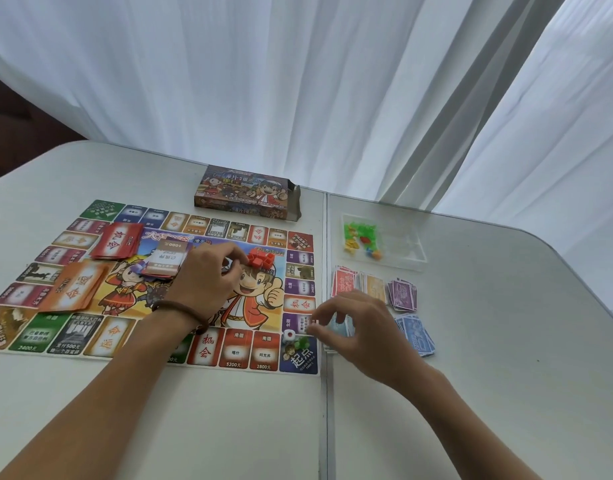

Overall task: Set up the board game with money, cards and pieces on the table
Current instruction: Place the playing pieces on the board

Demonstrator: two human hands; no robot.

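The board lies flat on the white table, its long axis running 9 to 3 o'clock and its right edge along the table seam. Bare table lies open at 6 o'clock and at far 3 o'clock. The box sits at 12 o'clock, just beyond the board. The left hand rests at board centre, fingers curled beside the red blocks; whether it grips one cannot be told. The right hand hovers at the seam, fingers half curled over blue notes; grip unclear. Money stacks lie at 3 o'clock, partly hidden. The tray holds small coloured pieces, too small to identify. The die and a green piece sit on the corner square. Card decks lie on the board at 10 o'clock.
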